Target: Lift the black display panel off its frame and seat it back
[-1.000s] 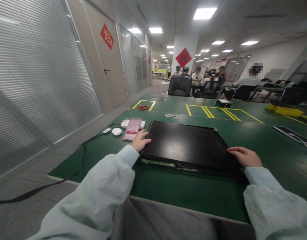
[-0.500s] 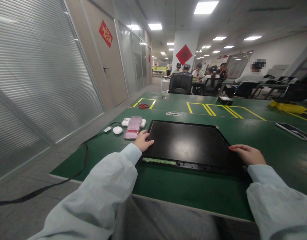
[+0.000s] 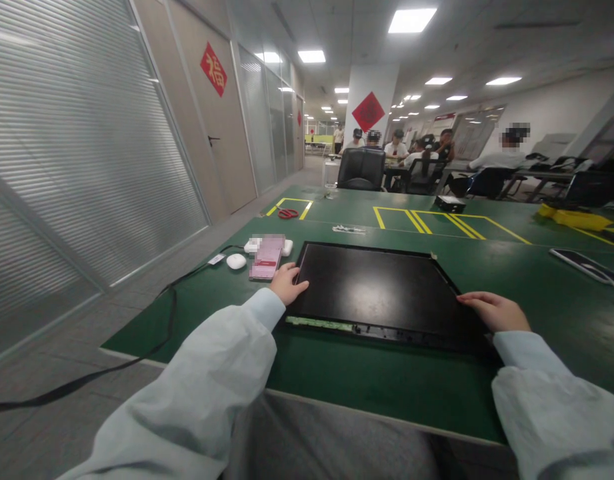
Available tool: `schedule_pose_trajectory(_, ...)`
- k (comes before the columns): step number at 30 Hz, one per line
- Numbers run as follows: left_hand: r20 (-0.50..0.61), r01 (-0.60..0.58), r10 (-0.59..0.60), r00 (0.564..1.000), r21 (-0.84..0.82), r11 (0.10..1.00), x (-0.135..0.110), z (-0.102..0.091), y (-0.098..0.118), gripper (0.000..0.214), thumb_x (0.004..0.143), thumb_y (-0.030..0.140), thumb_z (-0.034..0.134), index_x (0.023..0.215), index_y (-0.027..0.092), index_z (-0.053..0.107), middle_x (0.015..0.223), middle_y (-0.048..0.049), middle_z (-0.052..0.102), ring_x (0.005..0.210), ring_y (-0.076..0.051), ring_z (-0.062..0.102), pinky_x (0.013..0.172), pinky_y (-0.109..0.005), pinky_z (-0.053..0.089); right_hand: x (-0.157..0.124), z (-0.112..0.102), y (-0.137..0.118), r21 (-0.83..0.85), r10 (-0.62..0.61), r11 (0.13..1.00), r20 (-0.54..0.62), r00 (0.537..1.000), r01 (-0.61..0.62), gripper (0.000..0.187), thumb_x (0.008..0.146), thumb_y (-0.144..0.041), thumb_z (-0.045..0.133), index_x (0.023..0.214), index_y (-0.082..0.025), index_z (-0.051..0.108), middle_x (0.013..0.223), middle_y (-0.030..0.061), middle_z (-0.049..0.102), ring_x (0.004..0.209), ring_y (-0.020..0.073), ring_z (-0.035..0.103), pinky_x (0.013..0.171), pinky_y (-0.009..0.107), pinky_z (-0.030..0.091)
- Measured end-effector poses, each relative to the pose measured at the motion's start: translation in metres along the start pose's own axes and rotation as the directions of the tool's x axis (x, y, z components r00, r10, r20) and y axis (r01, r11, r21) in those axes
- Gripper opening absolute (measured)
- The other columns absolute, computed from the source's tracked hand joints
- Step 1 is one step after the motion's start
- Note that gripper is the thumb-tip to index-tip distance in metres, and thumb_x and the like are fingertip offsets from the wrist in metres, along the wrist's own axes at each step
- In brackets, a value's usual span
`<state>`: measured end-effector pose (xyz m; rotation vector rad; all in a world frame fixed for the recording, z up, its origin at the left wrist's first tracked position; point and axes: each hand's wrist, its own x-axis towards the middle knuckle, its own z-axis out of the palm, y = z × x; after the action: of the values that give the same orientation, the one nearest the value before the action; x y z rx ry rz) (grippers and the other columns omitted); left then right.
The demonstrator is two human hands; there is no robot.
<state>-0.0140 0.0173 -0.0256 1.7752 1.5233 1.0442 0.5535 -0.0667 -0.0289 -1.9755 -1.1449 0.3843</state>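
A black display panel (image 3: 371,283) lies face up on the green tabletop, its dark surface reflecting a ceiling light. Along its near edge runs a strip of green circuit board (image 3: 319,324), beside a black section of the frame. My left hand (image 3: 285,285) grips the panel's left edge, thumb on the front face and fingers at the outer side. On the opposite edge, my right hand (image 3: 497,310) pinches the frame with fingertips and thumb; part of the grip is hidden. A pink-screened phone (image 3: 267,257) lies just left of my left hand.
A white rounded case (image 3: 236,261) and a black strap (image 3: 171,327) are at the left. Red-handled scissors (image 3: 287,214), a small black box (image 3: 450,203) and yellow tape outlines sit farther back. Another phone (image 3: 584,265) with a cable lies right. People sit beyond an office chair (image 3: 361,169).
Almost nothing differs. The view has shifted very slightly, while both hands stay on the same edges of the panel.
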Motion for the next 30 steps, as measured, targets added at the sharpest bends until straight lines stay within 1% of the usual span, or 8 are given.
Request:
schedule_pose_trajectory(5, -0.035, -0.001, 0.001, 0.999, -0.001, 1.0, -0.002, 0.001, 0.0, 0.048, 0.064, 0.049, 0.1, 0.102, 0.023, 0.086, 0.147, -0.0191, 0.072, 0.151, -0.048, 0.061, 0.139, -0.057, 0.039, -0.002, 0.002, 0.0, 0.01, -0.049, 0.999, -0.046, 0.998, 0.05, 0.025, 0.06, -0.052, 0.074, 0.073, -0.034, 0.086, 0.097, 0.0065, 0.089, 0.101, 0.0392, 0.08, 0.087, 0.052, 0.061)
schedule_pose_trajectory(11, -0.007, -0.026, 0.027, 1.0, 0.057, 0.998, -0.003, 0.003, 0.004, 0.045, 0.072, 0.036, 0.096, 0.114, 0.024, 0.086, 0.149, -0.0183, 0.07, 0.154, -0.047, 0.059, 0.139, -0.059, 0.038, -0.008, -0.001, -0.01, -0.019, -0.01, 1.0, -0.032, 0.999, 0.01, 0.026, 0.061, -0.051, 0.075, 0.076, -0.032, 0.086, 0.101, 0.0082, 0.088, 0.102, 0.0388, 0.079, 0.088, 0.052, 0.061)
schedule_pose_trajectory(15, -0.019, -0.045, 0.045, 0.999, 0.014, 0.999, -0.003, 0.0, 0.008, 0.042, 0.074, 0.029, 0.091, 0.115, 0.023, 0.083, 0.144, -0.0173, 0.073, 0.153, -0.044, 0.06, 0.14, -0.057, 0.037, -0.008, -0.002, -0.01, -0.028, -0.011, 1.0, -0.058, 0.998, 0.009, 0.028, 0.062, -0.052, 0.076, 0.078, -0.031, 0.085, 0.097, 0.0087, 0.087, 0.099, 0.0378, 0.078, 0.085, 0.049, 0.06)
schedule_pose_trajectory(20, -0.021, -0.03, 0.028, 0.999, -0.079, 0.996, -0.004, -0.007, 0.008, 0.044, 0.068, 0.021, 0.091, 0.111, 0.023, 0.083, 0.139, -0.0185, 0.079, 0.152, -0.047, 0.062, 0.14, -0.058, 0.038, 0.001, -0.008, 0.005, -0.004, 0.009, 1.0, -0.095, 0.995, -0.009, 0.035, 0.066, -0.05, 0.076, 0.087, -0.026, 0.089, 0.09, 0.0137, 0.086, 0.076, 0.0334, 0.074, 0.071, 0.047, 0.057)
schedule_pose_trajectory(22, -0.026, -0.013, 0.01, 1.0, -0.099, 0.995, -0.004, -0.008, 0.007, 0.045, 0.068, 0.02, 0.091, 0.112, 0.025, 0.084, 0.134, -0.0171, 0.083, 0.15, -0.048, 0.064, 0.138, -0.058, 0.041, 0.005, -0.008, 0.009, -0.025, 0.009, 1.0, -0.105, 0.994, -0.012, 0.034, 0.067, -0.048, 0.074, 0.089, -0.026, 0.089, 0.085, 0.0123, 0.084, 0.072, 0.0315, 0.073, 0.069, 0.046, 0.057)
schedule_pose_trajectory(24, -0.017, -0.009, 0.009, 1.0, -0.029, 1.0, -0.004, -0.008, 0.006, 0.046, 0.073, 0.021, 0.088, 0.119, 0.024, 0.084, 0.138, -0.0168, 0.084, 0.15, -0.046, 0.066, 0.137, -0.057, 0.043, 0.009, -0.005, 0.01, -0.076, -0.004, 0.997, -0.031, 0.999, 0.002, 0.037, 0.066, -0.046, 0.072, 0.092, -0.028, 0.09, 0.083, 0.0085, 0.083, 0.076, 0.031, 0.075, 0.072, 0.044, 0.058)
schedule_pose_trajectory(27, 0.032, -0.029, 0.024, 0.999, 0.152, 0.988, -0.004, -0.008, 0.007, 0.052, 0.084, 0.016, 0.076, 0.136, 0.019, 0.082, 0.152, -0.0188, 0.079, 0.153, -0.042, 0.066, 0.138, -0.055, 0.044, 0.013, 0.002, 0.009, -0.173, -0.037, 0.983, 0.13, 0.991, 0.06, 0.043, 0.065, -0.045, 0.072, 0.1, -0.03, 0.093, 0.081, 0.0056, 0.082, 0.082, 0.0315, 0.077, 0.079, 0.045, 0.06)
schedule_pose_trajectory(30, 0.05, -0.032, 0.022, 0.999, 0.204, 0.978, -0.004, -0.008, 0.007, 0.057, 0.086, 0.008, 0.069, 0.141, 0.018, 0.081, 0.154, -0.0177, 0.079, 0.151, -0.04, 0.069, 0.136, -0.053, 0.048, 0.018, 0.006, 0.01, -0.223, -0.07, 0.969, 0.183, 0.981, 0.111, 0.048, 0.068, -0.045, 0.072, 0.108, -0.029, 0.094, 0.085, 0.0058, 0.084, 0.085, 0.0318, 0.079, 0.081, 0.045, 0.061)
